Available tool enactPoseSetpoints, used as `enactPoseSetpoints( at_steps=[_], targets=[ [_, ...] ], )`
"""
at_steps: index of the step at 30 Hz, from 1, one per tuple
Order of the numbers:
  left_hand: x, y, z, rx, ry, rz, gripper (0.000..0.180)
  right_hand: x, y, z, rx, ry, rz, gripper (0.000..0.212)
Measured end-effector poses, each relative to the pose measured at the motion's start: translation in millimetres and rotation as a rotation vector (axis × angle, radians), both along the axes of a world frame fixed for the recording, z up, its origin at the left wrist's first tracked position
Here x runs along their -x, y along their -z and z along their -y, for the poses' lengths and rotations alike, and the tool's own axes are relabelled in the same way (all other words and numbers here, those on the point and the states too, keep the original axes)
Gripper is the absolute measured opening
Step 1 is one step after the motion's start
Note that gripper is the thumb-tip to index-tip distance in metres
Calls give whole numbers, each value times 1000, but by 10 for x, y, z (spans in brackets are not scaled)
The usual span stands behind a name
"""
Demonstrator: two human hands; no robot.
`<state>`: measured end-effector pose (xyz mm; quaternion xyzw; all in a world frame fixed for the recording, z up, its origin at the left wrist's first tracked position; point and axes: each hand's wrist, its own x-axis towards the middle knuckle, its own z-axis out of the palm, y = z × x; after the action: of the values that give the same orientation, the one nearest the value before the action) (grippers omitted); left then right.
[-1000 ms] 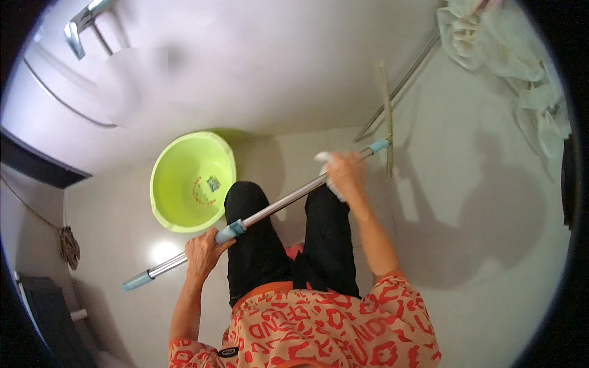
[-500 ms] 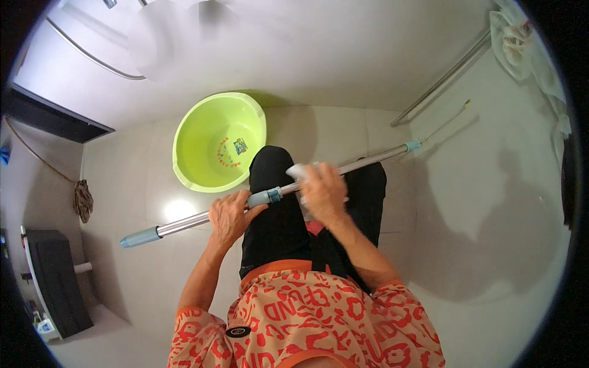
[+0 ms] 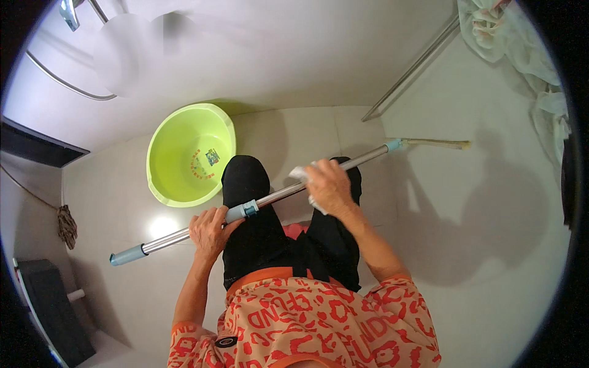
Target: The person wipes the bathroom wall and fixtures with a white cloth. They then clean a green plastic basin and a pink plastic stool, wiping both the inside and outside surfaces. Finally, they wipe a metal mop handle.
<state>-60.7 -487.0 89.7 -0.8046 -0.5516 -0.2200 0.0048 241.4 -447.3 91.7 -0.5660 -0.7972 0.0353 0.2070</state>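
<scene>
A long telescopic metal pole [image 3: 279,194] with blue-grey plastic fittings lies slanted across my black-trousered knees. My left hand [image 3: 209,232] is closed round it just left of the blue-grey collar [image 3: 241,212]. Farther along, my right hand [image 3: 329,189] presses a crumpled white cloth [image 3: 300,173] against the shaft. Part of that cloth hangs below my fingers. At the pole's right end, past a light-blue joint, a narrow head [image 3: 437,143] shows almost edge-on, so its kind is unclear. The blue-grey end grip [image 3: 128,255] points to the lower left.
A lime-green basin [image 3: 228,132] stands on the tiled floor beyond my left knee. A metal rail [image 3: 411,69] and translucent plastic sheeting [image 3: 540,73] are at the upper right. A brown cloth [image 3: 67,227] hangs at the left wall, above a black box-like unit [image 3: 52,313].
My right hand has slid with the cloth along the shaft, away from the collar toward the head. The pole's head has turned from slanting upward to nearly level. The whole view has shifted slightly.
</scene>
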Motion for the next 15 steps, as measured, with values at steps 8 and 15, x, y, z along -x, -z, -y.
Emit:
enactPoseSetpoints(
  at_steps=[8,15],
  targets=[
    [-17,-108,54,26,13,21,38,-1248,140,-216,127,537,269,21],
    [5,-104,82,-57,45,17,41,-1198,-45,-92,278,754,282,28]
  ],
)
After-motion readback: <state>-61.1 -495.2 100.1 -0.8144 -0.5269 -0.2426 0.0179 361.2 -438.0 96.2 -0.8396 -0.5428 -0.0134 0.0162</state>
